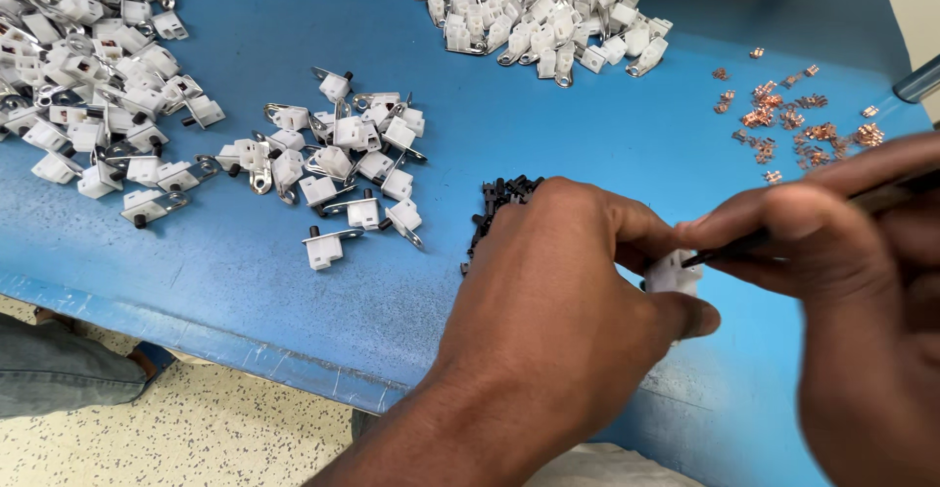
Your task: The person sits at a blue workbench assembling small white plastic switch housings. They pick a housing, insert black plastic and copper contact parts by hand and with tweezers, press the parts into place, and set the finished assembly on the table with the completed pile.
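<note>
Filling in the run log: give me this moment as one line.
left hand: pinches small white plastic part | right hand: holds thin dark tool to it | surface: blue table

Bare blue table [607,144] lies between white housings [338,159] and copper clips [798,120].

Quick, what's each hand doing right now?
Left hand: closed, pinching a small white plastic part.
Right hand: closed around a thin dark tool touching that part.

Assembly workshop, blue workbench [294,281], heaps of white plastic switch parts [98,76], copper contacts [798,120]
</note>
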Available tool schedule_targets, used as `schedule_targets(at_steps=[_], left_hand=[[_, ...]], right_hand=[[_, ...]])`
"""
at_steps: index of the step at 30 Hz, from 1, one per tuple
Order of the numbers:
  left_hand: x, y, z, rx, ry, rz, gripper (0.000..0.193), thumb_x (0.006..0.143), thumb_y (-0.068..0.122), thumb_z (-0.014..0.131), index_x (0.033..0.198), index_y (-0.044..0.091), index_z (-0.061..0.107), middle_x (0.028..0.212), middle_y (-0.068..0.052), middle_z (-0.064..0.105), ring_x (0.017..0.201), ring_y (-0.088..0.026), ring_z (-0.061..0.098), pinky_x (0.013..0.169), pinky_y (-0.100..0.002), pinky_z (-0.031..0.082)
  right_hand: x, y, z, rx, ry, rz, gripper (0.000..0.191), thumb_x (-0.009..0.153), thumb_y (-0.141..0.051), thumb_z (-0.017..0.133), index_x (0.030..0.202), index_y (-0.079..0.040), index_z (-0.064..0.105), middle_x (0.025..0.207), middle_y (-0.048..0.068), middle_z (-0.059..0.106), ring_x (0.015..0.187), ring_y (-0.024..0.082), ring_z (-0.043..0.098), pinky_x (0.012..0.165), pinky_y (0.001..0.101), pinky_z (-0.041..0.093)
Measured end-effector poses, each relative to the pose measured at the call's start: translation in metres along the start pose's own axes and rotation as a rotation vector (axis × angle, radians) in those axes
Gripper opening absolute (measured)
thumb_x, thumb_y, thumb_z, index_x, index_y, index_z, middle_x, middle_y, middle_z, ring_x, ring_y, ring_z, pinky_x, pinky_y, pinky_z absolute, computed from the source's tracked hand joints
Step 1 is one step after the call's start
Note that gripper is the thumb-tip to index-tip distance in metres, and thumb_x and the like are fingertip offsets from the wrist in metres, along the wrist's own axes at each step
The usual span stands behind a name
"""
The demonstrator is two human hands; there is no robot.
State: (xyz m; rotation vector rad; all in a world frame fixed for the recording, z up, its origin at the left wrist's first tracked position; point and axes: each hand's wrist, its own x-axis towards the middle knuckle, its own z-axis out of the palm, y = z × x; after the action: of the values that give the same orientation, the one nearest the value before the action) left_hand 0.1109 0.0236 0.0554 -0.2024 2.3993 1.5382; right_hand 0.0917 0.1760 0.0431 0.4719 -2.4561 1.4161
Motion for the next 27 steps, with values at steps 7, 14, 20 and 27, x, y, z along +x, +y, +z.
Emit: schedule_targets(at_steps=[7,14,20,27], left_hand=[[0.018,-0.029,-0.017,0.049,0.094,-0.002,0.033,0.072,0.023,0.085,0.105,0.017,0.080,0.100,0.000,0.083,0.085,-0.012,0.079,0.080,-0.030,0.063],[0.065,-0.077,-0.110,0.666,0.566,0.193,0.033,0.080,0.007,0.081,0.112,0.010,0.077,0.108,-0.014,0.077,0.088,-0.026,0.077,0.083,-0.040,0.062],[0.083,-0.093,-0.109,0.877,0.508,0.293,0.038,0.076,-0.005,0.076,0.111,0.010,0.078,0.119,-0.015,0.073,0.105,-0.032,0.069,0.098,-0.043,0.055],[0.068,-0.069,-0.039,0.754,0.330,0.574,0.027,0.073,0.003,0.078,0.099,0.014,0.080,0.117,-0.012,0.066,0.118,-0.033,0.052,0.102,-0.048,0.043]], right_hand=[[0.033,0.029,-0.011,-0.273,-0.001,0.510,0.035,0.101,-0.041,0.061,0.109,-0.007,0.065,0.089,0.011,0.073,0.086,0.022,0.076,0.082,0.0390,0.058],[0.031,0.064,0.007,-1.058,-0.394,0.588,0.036,0.092,-0.052,0.073,0.109,-0.021,0.078,0.085,0.007,0.076,0.077,0.023,0.074,0.070,0.0380,0.056],[0.034,0.053,0.024,-1.032,-0.413,0.481,0.024,0.090,-0.046,0.077,0.107,-0.030,0.083,0.088,0.005,0.079,0.075,0.022,0.071,0.069,0.0388,0.056],[0.026,0.046,0.015,-0.891,-0.412,0.390,0.022,0.086,-0.035,0.080,0.106,-0.027,0.086,0.099,0.002,0.079,0.063,0.024,0.062,0.060,0.0390,0.053]])
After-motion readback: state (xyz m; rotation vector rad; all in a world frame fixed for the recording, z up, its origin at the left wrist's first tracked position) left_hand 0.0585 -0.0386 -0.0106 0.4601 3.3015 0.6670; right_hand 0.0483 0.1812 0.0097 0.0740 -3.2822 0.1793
